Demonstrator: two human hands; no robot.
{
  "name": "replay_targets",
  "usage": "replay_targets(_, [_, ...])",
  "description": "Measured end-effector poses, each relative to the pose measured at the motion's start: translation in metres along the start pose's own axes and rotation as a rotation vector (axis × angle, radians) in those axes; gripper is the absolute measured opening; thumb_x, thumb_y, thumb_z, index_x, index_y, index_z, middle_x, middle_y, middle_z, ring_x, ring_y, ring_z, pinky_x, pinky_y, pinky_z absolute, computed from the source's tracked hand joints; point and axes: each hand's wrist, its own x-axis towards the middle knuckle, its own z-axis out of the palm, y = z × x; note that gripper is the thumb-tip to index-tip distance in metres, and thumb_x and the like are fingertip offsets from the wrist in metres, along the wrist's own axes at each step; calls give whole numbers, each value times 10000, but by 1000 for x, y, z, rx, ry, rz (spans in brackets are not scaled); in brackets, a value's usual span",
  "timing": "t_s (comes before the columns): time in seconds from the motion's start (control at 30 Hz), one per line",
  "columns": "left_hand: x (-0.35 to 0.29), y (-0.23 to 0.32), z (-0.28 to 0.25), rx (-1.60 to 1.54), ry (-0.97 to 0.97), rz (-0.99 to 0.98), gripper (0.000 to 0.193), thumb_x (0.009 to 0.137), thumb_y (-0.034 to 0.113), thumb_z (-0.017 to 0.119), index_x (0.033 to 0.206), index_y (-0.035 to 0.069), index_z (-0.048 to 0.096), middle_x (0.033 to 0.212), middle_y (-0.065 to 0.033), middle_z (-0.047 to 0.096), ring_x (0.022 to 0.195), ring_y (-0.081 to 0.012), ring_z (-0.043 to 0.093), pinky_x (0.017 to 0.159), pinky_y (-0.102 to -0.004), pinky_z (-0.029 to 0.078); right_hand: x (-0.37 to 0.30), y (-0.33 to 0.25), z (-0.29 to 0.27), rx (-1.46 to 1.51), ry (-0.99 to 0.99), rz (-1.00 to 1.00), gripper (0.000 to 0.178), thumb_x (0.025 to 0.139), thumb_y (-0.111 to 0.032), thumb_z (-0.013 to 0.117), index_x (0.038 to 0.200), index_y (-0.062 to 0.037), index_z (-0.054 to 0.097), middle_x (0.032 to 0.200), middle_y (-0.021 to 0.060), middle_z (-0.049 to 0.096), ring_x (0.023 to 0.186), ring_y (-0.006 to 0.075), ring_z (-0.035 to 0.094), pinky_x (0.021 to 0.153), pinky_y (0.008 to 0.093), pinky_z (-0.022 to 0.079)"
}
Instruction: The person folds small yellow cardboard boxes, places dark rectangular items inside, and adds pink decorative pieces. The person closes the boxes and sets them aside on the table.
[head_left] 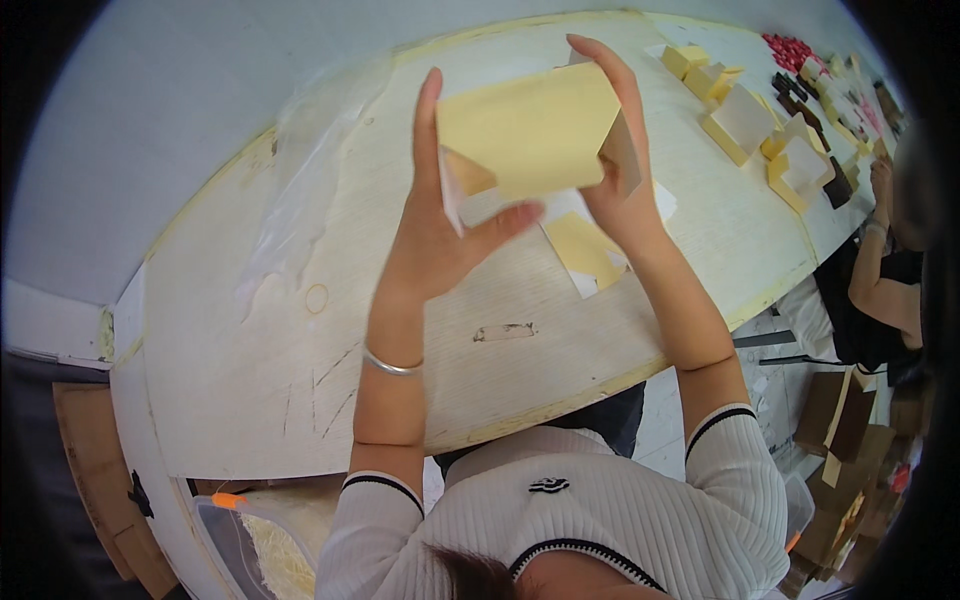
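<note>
A pale yellow paper box (530, 130), partly folded with side flaps standing out, is held up above the table between my two hands. My left hand (430, 220) grips its left side, fingers up along the edge and thumb reaching across below the near edge. Around the right side, my right hand (625, 180) has its fingers behind the box and its thumb by the near right flap. Below and to the right, a flat yellow and white box blank (582, 250) lies on the table, partly hidden by my right hand and arm.
On the white table (250, 380), several yellow boxes (740, 122) stand at the far right near red items (787, 50). Clear plastic film (300, 190) lies at the left. Another person's arm (872, 270) is at the right edge. Brown cartons (840, 410) sit below.
</note>
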Motion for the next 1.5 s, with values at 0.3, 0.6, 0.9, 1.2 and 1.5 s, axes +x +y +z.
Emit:
replay_targets(0.3, [3,8,-9,-505,7,-424,878,698,183,740,1385,147,194,1361,-80,256,1231,-279,309,932,-387,377,3,1,-2,194,-132,320,594,760,-104,625,1275,-101,329,1076,95,491,1006,190,486,843,307,417])
replay_targets(0.6, [7,-14,3,-187,220,-255,418,779,49,628,1150,88,438,1083,-29,493,1027,-145,486,818,-257,443,-1,7,0,78,-268,350,659,745,-166,645,1307,-96,308,1194,117,439,1121,228,428,926,324,367])
replay_targets(0.9, [3,-6,-8,-394,311,-314,244,835,3,447,1069,73,462,997,-6,506,913,-91,495,756,-231,428,13,4,-30,444,-572,210,739,686,-257,695,1315,-123,330,1335,70,338,1285,235,265,1043,406,222])
replay_targets(1.2, [2,-3,0,-274,191,-416,282,828,53,435,1104,108,441,1032,-3,491,950,-101,488,750,-240,436,8,7,-22,268,-485,321,379,760,-226,634,1096,-111,500,1143,28,452,1076,195,442,941,362,358])
replay_targets(1.5, [3,-10,7,-287,28,-543,517,835,256,468,1309,137,299,1223,-62,419,1081,-192,492,851,-375,453,4,23,-12,-35,-311,194,322,802,-126,496,1123,-111,496,982,66,473,897,187,482,816,297,413])
